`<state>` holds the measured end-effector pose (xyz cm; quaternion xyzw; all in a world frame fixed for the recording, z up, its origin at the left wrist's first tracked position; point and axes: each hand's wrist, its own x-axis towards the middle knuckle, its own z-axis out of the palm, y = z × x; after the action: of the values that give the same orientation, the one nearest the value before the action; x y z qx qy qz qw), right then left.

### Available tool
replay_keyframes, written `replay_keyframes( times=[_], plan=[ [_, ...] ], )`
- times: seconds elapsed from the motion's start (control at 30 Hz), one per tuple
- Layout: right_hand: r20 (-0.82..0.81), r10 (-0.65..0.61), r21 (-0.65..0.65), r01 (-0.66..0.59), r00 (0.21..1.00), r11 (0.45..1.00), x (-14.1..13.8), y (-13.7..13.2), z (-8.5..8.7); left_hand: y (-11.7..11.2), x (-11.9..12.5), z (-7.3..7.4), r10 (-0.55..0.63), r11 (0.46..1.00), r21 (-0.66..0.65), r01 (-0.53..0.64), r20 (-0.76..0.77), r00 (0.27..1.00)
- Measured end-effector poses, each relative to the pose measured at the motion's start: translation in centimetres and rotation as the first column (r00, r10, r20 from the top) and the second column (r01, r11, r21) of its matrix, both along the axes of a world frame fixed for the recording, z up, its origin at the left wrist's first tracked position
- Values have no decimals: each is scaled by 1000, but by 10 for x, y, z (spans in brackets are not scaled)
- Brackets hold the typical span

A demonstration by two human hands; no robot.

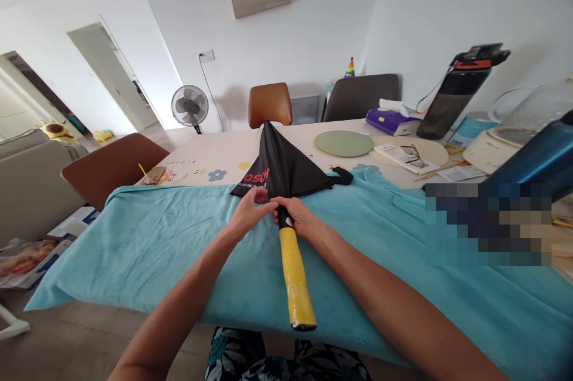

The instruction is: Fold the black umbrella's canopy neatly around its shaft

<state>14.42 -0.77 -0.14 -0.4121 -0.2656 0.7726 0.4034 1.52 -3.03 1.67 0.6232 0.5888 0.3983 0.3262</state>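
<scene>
A black umbrella (286, 160) with red lettering lies partly folded, its tip pointing away from me across the table. Its handle is wrapped in yellow tape (293, 273) and points toward me. My right hand (296, 215) is closed around the black section between the canopy and the yellow grip. At the lower left edge of the canopy, my left hand (250, 209) has its fingers curled at the fabric and its thumb reaching toward the shaft. A black strap end (342, 175) sticks out on the canopy's right side. The inside of the canopy is hidden.
A turquoise blanket (179, 249) covers the near part of the table (206, 157). A green round mat (344, 143), a purple tissue pack (393, 121), glasses (412, 156) and a dark bottle (454, 94) stand back right. A blue bottle (532, 154) leans in at right, above a blurred patch.
</scene>
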Motion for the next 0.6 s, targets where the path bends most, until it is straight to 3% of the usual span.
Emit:
replay_keyframes(
  times=[0.1, 0.23, 0.37, 0.6],
  plan=[
    [-62, 41, -30, -43, 997, 999, 3, 1, -1, 11, -10, 5, -98, 989, 99, 107, -89, 991],
    [-70, 87, -68, -92, 994, 993, 5, 4, -1, 24, -13, -7, -167, 933, 247, 262, -349, 922],
    [-95, 94, -89, -103, 991, 991, 6, 5, 1, 31, -10, -21, -78, 913, 340, 225, -397, 915],
    [-159, 59, -103, -76, 986, 992, 8, 4, 4, 35, -6, -25, -49, 919, 364, 150, -274, 961]
  ],
)
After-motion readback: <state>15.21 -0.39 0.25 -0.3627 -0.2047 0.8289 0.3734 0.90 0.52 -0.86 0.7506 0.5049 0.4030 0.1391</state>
